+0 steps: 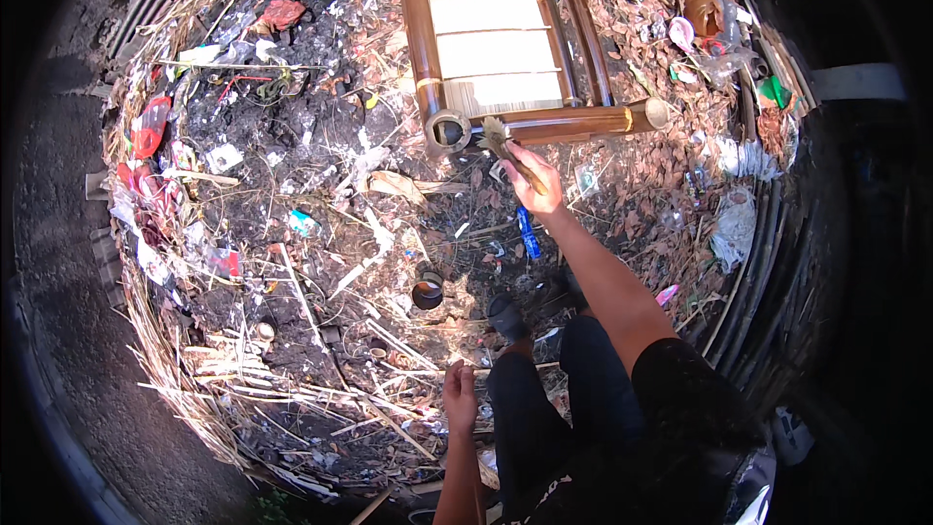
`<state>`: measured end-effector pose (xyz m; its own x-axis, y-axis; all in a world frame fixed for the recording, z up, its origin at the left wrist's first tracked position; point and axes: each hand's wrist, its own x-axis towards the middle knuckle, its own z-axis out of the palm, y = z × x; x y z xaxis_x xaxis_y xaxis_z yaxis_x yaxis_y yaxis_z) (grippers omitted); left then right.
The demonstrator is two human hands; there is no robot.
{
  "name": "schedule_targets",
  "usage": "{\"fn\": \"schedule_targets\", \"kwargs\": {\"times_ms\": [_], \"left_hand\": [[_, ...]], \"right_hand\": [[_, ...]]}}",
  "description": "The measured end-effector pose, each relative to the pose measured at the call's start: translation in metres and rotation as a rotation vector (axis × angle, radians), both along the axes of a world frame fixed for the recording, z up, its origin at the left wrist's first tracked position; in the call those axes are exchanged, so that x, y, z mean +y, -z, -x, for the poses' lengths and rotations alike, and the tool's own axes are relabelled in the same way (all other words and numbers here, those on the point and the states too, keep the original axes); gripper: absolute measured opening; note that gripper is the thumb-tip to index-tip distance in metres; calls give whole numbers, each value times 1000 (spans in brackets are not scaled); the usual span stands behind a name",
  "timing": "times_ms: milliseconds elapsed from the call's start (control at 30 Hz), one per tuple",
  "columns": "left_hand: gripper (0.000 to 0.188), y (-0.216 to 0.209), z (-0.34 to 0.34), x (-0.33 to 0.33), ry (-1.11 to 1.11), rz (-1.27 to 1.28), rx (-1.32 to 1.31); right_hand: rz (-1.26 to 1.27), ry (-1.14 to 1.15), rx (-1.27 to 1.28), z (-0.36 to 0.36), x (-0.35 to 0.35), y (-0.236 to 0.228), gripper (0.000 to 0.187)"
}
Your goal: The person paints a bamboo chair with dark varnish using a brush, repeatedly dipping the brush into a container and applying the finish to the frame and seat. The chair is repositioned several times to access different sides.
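My right hand (pixel 536 182) is closed around the handle of a paintbrush (pixel 525 171). The brush's splayed bristles touch, or nearly touch, the near rail of a glossy brown bamboo frame (pixel 554 123), close to its left corner. Pale slatted panels (pixel 491 29) fill the middle of that frame, and an open pole end (pixel 448 132) faces me at the corner. My left hand (pixel 460 397) hangs low beside my left leg, its fingers curled; whether anything is in them I cannot make out. A small round can (pixel 428 292) with dark contents stands on the ground ahead of my feet.
Litter and dry leaves cover the ground, with a blue plastic item (pixel 528 233) near my right wrist. Split bamboo strips (pixel 292 389) lie at the lower left. Long dark poles (pixel 753 272) line the right side, beside a clear plastic bag (pixel 734 228). A red wrapper (pixel 151 126) lies far left.
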<state>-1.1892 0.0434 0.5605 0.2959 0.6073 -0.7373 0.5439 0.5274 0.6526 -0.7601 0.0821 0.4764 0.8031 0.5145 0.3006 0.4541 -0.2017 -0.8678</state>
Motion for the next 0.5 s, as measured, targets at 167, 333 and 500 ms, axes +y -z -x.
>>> {"fn": "schedule_targets", "kwargs": {"times_ms": [167, 333, 500], "left_hand": [[38, 58, -63, -9, 154, 61, -144], [38, 123, -126, -38, 253, 147, -233], [39, 168, -181, -62, 385, 110, -430]], "right_hand": [[-53, 556, 76, -60, -104, 56, 33], [-108, 879, 108, -94, -155, 109, 36], [-177, 687, 87, -87, -183, 155, 38]]}}
